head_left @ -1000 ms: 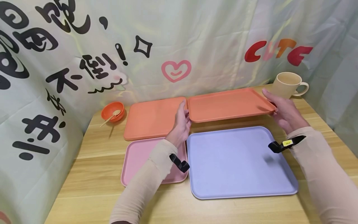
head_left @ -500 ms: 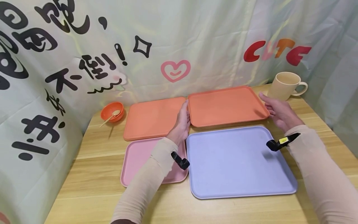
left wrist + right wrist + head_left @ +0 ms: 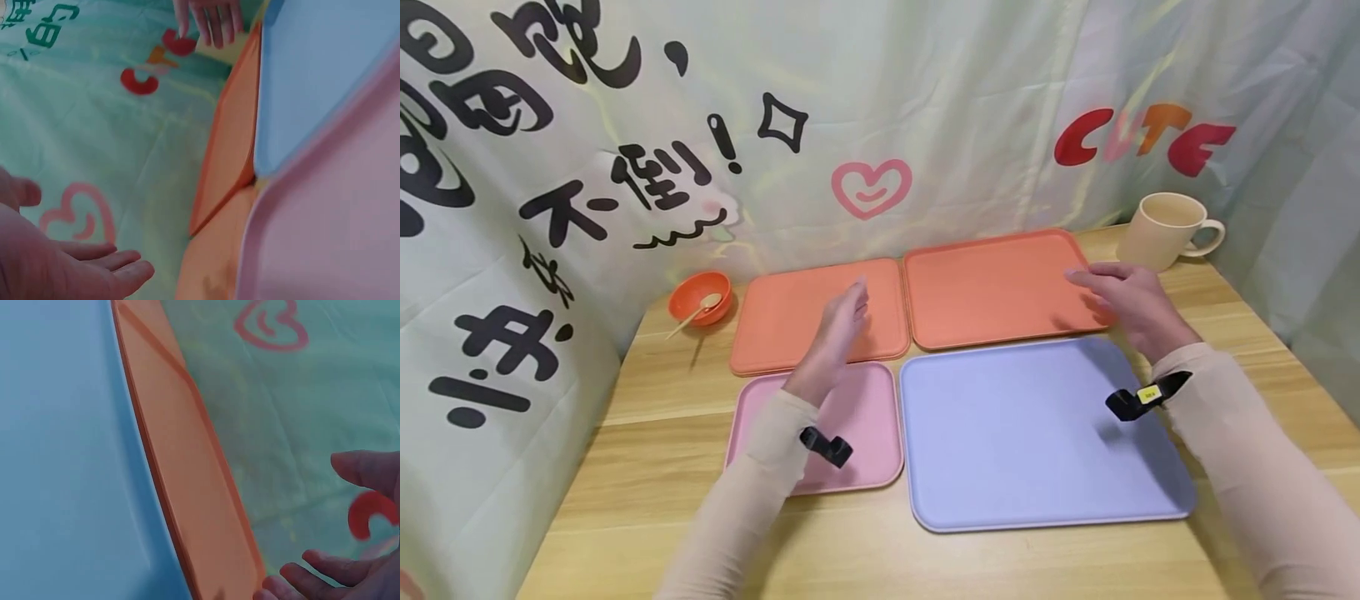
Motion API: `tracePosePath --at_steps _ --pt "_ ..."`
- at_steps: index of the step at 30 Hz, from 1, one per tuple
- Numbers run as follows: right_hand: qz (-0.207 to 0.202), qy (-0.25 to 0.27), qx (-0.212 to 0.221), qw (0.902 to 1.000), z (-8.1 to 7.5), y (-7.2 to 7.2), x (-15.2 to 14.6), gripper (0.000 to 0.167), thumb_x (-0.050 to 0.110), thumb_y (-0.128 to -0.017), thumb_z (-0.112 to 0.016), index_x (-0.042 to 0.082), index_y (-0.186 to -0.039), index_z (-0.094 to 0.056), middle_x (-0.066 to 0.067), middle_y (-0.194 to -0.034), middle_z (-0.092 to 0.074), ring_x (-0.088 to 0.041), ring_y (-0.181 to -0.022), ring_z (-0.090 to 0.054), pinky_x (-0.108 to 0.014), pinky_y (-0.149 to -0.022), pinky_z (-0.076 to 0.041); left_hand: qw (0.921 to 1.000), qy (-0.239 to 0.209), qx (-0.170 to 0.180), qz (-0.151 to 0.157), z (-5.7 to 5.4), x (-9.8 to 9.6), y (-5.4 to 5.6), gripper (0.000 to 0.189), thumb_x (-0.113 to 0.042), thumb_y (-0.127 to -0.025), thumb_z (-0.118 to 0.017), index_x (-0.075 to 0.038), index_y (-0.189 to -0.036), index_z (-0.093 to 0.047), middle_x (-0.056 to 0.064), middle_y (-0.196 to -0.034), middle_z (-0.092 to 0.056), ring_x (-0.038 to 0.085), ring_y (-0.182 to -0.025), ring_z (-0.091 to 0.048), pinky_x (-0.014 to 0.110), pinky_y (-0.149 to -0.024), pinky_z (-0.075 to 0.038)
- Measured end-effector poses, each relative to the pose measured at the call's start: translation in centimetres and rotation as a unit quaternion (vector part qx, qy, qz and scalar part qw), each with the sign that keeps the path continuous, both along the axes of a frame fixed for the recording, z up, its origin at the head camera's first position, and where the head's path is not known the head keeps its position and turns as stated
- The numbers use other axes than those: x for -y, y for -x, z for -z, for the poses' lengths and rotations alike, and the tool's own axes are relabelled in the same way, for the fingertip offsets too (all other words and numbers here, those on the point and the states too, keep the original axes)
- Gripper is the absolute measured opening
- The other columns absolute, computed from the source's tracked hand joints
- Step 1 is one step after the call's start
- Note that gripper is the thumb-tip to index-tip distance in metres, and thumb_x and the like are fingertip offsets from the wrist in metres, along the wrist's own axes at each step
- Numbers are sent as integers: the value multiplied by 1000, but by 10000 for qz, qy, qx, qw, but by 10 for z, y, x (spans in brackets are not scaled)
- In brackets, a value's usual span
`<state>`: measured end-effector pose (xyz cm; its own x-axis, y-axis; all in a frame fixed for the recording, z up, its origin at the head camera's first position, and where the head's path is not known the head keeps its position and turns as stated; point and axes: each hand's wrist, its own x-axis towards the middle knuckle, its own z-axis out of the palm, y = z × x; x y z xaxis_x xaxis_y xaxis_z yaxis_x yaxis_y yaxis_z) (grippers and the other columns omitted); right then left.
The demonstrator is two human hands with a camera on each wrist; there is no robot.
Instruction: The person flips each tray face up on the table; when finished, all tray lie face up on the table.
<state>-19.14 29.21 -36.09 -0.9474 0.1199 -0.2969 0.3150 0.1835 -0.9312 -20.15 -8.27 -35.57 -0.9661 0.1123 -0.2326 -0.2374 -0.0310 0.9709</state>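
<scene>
Two orange trays lie side by side along the back of the table, the left orange tray (image 3: pixel 790 312) and the right orange tray (image 3: pixel 992 287). My left hand (image 3: pixel 833 337) hovers over the left one with straight fingers, holding nothing. Above the right end of the other orange tray is my right hand (image 3: pixel 1138 304), its fingers loosely extended and no object in them. In front of these lie a pink tray (image 3: pixel 857 442), partly hidden under my left forearm, and a larger lavender-blue tray (image 3: pixel 1037 442). The right wrist view shows my right fingertips (image 3: pixel 315 559) near the orange rim.
An orange bowl (image 3: pixel 718 308) with a wooden spoon (image 3: pixel 709 303) stands at the back left. At the back right corner is a beige mug (image 3: pixel 1157 237). A printed cloth (image 3: pixel 970 125) hangs behind the wooden table (image 3: pixel 647 492).
The right orange tray has come down flat onto the table beside the left one. Both hands have let go of it, the left moving leftward, the right staying over its right end.
</scene>
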Motion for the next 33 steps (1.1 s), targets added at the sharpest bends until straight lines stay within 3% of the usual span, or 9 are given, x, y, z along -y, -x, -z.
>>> tracePosePath --at_steps 3,6,9,15,23,27,31,33 --pt "-245 -121 28 9996 -3 -1 16 88 50 -95 -66 -1 -156 -27 -12 -148 -42 -28 -134 -44 -37 -112 -41 9988 419 -229 106 -2 27 -6 66 -40 -106 -48 4 -154 -34 18 -159 -37 28 -148 -32 38 -121 -25" --pt "-571 -181 -48 9982 -6 -2 37 89 45 -97 -66 -3 -158 -24 -20 -160 -29 -34 -139 -40 -48 -117 -33 9944 1000 -315 127 -3 55 -12 64 -38 -105 -53 -1 -154 -37 12 -158 -39 27 -147 -34 39 -121 -27" --pt "-894 -181 -130 9957 -7 -3 59 83 39 -97 -68 -4 -156 -28 -21 -159 -32 -33 -136 -44 -46 -116 -35 9853 1679 -304 36 -2 82 -15 64 -39 -104 -56 -5 -155 -38 9 -158 -39 26 -146 -34 42 -121 -26" --pt "-1327 133 -96 9910 -6 2 99 69 27 -99 -66 -7 -151 -36 -23 -146 -48 -37 -132 -50 -46 -112 -41 9668 2501 -503 -124 3 123 -14 64 -31 -103 -58 3 -153 -37 19 -157 -40 31 -144 -37 44 -119 -30" --pt "-1663 436 -42 9851 8 17 162 54 16 -100 -62 -7 -146 -44 -23 -142 -53 -36 -129 -54 -45 -108 -45 9461 3231 -120 -213 15 164 -4 71 -30 -103 -58 5 -156 -27 25 -159 -31 38 -147 -30 48 -118 -31" --pt "-1752 377 -51 9838 16 25 190 53 16 -100 -61 -5 -146 -45 -19 -143 -53 -32 -130 -53 -43 -109 -45 9407 3385 100 -197 24 176 2 73 -27 -104 -58 8 -156 -22 27 -160 -29 38 -148 -28 47 -118 -30" --pt "-1723 113 15 9850 20 36 209 57 20 -101 -61 -2 -150 -41 -17 -148 -49 -29 -136 -47 -43 -112 -41 9317 3610 307 -259 32 180 12 58 -28 -102 -58 10 -143 -41 25 -136 -49 34 -124 -49 36 -99 -46" --pt "-1653 23 131 9862 19 42 216 60 21 -101 -61 -1 -152 -38 -16 -151 -45 -29 -139 -43 -44 -114 -38 9284 3673 481 -305 35 180 18 50 -28 -102 -59 8 -134 -46 20 -121 -50 30 -109 -48 33 -85 -44"
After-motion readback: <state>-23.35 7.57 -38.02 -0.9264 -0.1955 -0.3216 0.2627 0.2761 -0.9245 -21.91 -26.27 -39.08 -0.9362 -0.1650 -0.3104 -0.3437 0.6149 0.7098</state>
